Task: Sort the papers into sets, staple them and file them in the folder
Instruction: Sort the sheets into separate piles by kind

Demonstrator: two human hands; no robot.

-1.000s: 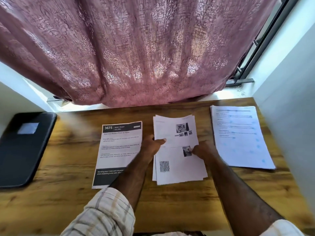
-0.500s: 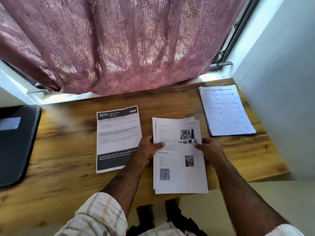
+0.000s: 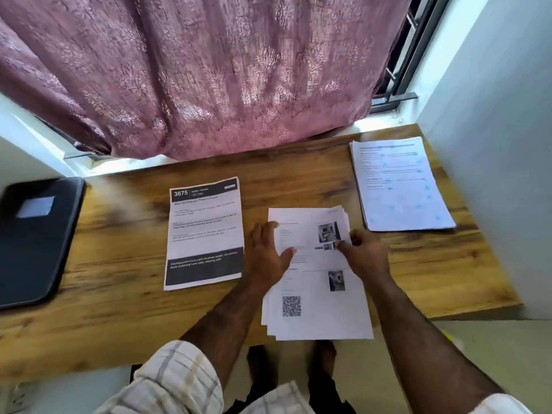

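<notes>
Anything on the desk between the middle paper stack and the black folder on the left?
Yes. The sheet headed 3675 lies flat on the desk between the middle stack and the black folder. The left hand also rests on the stack's left side.

Bare wood lay open on the table (image 3: 125, 300) between the black folder (image 3: 35, 240) at the left edge and the sheet headed 3675 (image 3: 204, 234). A narrow strip of wood separated that sheet from the loose middle stack (image 3: 319, 312), which overhung the near edge. Both hands and forearms lay across this stack, blocking it from the near side. A gap of bare wood ran between the middle stack and the right stack (image 3: 400, 186). The wall (image 3: 493, 174) closed off the right side; the curtain (image 3: 209, 85) hung low over the far edge.
</notes>
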